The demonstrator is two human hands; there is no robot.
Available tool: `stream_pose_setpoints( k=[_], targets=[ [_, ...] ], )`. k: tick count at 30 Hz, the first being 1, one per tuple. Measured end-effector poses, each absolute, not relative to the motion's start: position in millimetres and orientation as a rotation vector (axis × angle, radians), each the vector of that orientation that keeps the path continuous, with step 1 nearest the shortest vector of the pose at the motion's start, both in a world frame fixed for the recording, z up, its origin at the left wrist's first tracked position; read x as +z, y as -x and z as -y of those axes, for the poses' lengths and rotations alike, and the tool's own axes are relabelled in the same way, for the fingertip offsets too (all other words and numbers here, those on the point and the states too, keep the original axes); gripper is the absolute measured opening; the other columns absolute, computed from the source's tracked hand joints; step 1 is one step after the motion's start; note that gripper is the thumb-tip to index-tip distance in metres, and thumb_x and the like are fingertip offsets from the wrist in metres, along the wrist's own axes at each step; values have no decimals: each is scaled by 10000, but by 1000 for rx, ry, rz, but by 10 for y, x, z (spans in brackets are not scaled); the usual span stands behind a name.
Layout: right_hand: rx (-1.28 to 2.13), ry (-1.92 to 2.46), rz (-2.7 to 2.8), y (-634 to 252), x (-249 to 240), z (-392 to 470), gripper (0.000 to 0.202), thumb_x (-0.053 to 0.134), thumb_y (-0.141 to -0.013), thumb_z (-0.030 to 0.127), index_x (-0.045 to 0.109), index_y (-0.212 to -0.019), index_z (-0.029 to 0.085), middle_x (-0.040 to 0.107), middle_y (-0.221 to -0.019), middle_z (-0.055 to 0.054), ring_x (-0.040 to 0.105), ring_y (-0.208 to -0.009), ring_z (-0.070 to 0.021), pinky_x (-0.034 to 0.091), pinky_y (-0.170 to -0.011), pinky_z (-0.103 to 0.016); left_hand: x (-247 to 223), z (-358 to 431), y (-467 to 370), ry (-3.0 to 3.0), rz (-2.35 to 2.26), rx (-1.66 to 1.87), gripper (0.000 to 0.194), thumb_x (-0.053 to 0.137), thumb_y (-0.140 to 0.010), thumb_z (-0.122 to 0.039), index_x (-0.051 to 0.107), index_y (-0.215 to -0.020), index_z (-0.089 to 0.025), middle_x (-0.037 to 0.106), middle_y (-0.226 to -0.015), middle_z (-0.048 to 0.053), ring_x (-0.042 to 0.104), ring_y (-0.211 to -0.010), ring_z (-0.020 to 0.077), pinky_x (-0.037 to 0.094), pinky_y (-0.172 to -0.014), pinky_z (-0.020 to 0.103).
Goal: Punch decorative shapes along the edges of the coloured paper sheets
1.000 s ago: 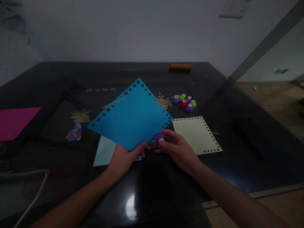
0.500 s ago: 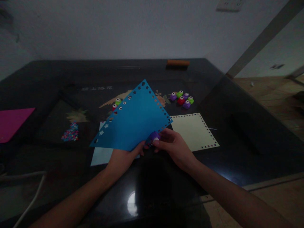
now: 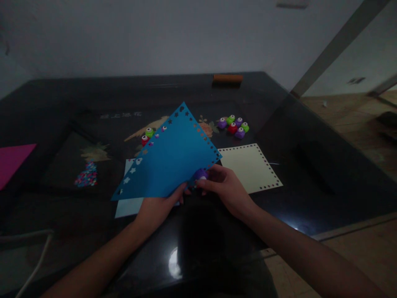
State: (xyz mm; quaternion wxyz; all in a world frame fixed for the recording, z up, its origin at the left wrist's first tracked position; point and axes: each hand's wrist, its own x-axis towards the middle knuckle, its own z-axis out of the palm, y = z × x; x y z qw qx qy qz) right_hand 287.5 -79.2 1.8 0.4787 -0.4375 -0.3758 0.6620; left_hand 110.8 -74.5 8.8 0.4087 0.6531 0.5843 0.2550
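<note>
A blue sheet of paper (image 3: 178,159), with shapes punched along three of its edges, is held up at a tilt by my left hand (image 3: 161,205). The thumb lies on top of it near its lower edge, and the other fingers are mostly behind the sheet. My right hand (image 3: 228,186) grips a purple craft punch (image 3: 201,174) with a white button, set at the sheet's near right edge. The thumb rests on the button. Whether the button is pressed down, I cannot tell.
Several purple, green and red punches (image 3: 232,128) stand at the back right, with two more (image 3: 149,132) behind the blue sheet. A cream sheet (image 3: 242,165), a pale blue sheet (image 3: 128,207), a pink sheet (image 3: 14,161), a confetti pile (image 3: 87,176) and a brown roll (image 3: 228,78) lie around.
The whole view has shifted slightly, so things sit a little further left. The purple punch has turned a little in my right hand at the sheet's edge; both grips stay.
</note>
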Motion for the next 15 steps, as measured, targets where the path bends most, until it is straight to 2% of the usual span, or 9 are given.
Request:
stream_pose_setpoints(
  k=[3, 15],
  targets=[
    [1598, 1082, 937, -2880, 23, 796, 234, 781, -610, 264, 647, -792, 201, 644, -739, 10, 558, -634, -116, 443, -563, -254, 92, 749, -1111, -1628, -1482, 626, 278, 524, -782, -393, 629, -594, -218, 663, -577, 2, 619, -596, 185, 484, -758, 334],
    [1572, 1121, 950, -2886, 60, 798, 247, 779, -600, 274, 654, -804, 212, 673, -780, -8, 592, -691, -152, 471, -644, -307, 94, 750, -1110, -1615, -1429, 645, 292, 531, -779, -384, 600, -549, -219, 655, -556, -10, 607, -555, 167, 492, -695, 303]
  ],
)
